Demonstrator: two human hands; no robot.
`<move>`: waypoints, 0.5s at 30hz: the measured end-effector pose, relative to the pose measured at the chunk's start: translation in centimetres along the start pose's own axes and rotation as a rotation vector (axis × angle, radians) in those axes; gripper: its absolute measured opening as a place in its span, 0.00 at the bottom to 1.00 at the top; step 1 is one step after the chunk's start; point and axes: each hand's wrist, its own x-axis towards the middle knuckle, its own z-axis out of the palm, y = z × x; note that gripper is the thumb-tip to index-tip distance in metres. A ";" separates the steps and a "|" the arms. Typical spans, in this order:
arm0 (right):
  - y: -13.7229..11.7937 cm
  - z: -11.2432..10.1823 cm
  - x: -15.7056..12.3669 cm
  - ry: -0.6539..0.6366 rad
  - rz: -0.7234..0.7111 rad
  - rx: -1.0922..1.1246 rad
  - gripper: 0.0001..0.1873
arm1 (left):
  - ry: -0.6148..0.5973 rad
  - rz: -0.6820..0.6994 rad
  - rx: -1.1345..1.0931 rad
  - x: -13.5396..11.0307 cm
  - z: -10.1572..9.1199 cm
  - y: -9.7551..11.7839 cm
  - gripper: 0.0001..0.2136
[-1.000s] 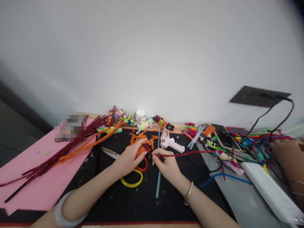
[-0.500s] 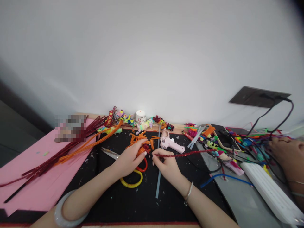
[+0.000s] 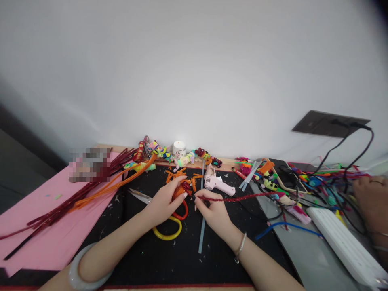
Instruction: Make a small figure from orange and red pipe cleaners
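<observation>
My left hand (image 3: 166, 201) is closed around a small orange and red pipe-cleaner figure (image 3: 185, 187), much of it covered by the fingers. Close beside it, my right hand (image 3: 213, 207) pinches a long red glittery pipe cleaner (image 3: 242, 198), whose free length trails off to the right. Under and below my left wrist lies a pair of scissors (image 3: 167, 235) with a yellow and a red handle loop. Short orange pipe-cleaner pieces (image 3: 174, 176) are scattered just beyond my hands. A pale pink glue gun (image 3: 220, 185) rests behind my right hand, and a translucent glue stick (image 3: 201, 238) lies beneath it.
Red pipe cleaners (image 3: 68, 201) and orange ones (image 3: 100, 192) lie on pink sheets (image 3: 39, 202) at left. Small colourful figures (image 3: 185, 159) and a white cup (image 3: 179, 149) line the wall. A white power strip (image 3: 342, 242), cables and another person's hand (image 3: 370, 202) are at right.
My hands stay almost in place, with the red pipe cleaner still between them and the figure tilted slightly. The other person's hand at far right has moved a little to the right.
</observation>
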 end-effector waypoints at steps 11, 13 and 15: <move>-0.4 -0.1 0.1 0.024 0.014 -0.009 0.10 | 0.011 -0.008 -0.033 0.1 0.1 -0.1 0.20; -0.4 -0.1 0.1 0.024 0.018 -0.006 0.10 | 0.011 -0.014 -0.037 0.1 0.2 -0.2 0.20; -0.5 -0.1 0.1 0.024 0.023 -0.003 0.11 | 0.012 -0.021 -0.035 0.1 0.1 -0.1 0.20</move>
